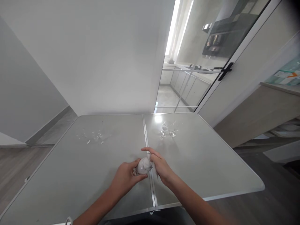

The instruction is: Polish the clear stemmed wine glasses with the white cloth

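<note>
Above the near middle of the table, my left hand (126,176) is closed around a small clear glass (142,168), thumb and fingers on either side of its bowl. White cloth or tissue shows through the glass. My right hand (161,165) pinches this white cloth (154,172) at the glass's mouth, and a loose end hangs below the fingers. The right index finger points out to the left over the glass. How deep the cloth sits inside is hard to make out. Whether the held glass has a stem is hidden by my left hand.
Two clear stemmed glasses (163,129) stand upright at the table's back right. More clear glassware (98,137), faint against the surface, is at the back left. A metal seam (145,131) splits the pale table (199,162). Behind are a white wall and a glass door (187,84).
</note>
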Demonstrator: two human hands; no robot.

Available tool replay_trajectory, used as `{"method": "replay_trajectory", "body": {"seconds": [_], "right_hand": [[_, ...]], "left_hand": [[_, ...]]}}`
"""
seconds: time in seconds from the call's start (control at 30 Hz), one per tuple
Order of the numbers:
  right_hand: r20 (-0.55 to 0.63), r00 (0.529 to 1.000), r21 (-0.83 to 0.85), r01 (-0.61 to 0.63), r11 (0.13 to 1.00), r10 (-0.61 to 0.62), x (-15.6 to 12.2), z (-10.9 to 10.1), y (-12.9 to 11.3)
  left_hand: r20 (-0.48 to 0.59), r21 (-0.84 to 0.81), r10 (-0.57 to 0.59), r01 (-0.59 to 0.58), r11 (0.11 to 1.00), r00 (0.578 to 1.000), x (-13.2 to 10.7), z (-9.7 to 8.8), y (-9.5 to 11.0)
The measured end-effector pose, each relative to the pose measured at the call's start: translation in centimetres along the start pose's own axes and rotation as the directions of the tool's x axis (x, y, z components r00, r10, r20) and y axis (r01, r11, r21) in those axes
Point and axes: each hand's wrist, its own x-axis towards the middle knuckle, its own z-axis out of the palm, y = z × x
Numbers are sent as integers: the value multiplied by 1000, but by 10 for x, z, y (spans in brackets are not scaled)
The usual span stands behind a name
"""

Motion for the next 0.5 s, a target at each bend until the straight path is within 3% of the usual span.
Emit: {"method": "replay_trajectory", "body": {"seconds": [0.03,0.1,0.13,0.17,0.2,0.23,0.27,0.33,0.37,0.43,0.5], "right_hand": [[76,997,49,-13,999,9,-3,-2,-3],[247,969,117,-3,993,-26,-12,-10,-10],[313,948,128,23,992,-63,-15,-14,-14],[352,930,118,70,991,-108,-18,-18,-17],[366,918,90,126,988,-151,-19,-22,-18],[363,913,41,184,982,-186,-18,-24,-18],[344,915,-23,231,973,-209,-16,-24,-17],[238,946,-152,262,953,-221,-10,-21,-10],[156,963,-189,246,951,-218,-7,-18,-6],[-18,983,-148,181,972,-185,-2,-11,2],[-114,988,45,109,993,-103,1,-8,7]], "left_hand": [[163,-172,-64,92,981,985,-1,-1,-1],[489,-427,-88,326,843,868,-4,-5,-4],[592,-484,-66,419,768,804,-5,-6,-4],[643,-513,-42,471,717,765,-6,-7,-5],[645,-528,-34,477,703,764,-6,-6,-4],[605,-526,-41,438,729,795,-6,-5,-3],[518,-499,-58,356,790,853,-5,-3,-2],[219,-315,-59,128,940,974,-3,3,1],[44,-167,-19,26,986,999,-1,7,2],[-208,81,89,-74,994,974,2,12,3],[-226,112,108,-84,990,968,6,14,1]]}}
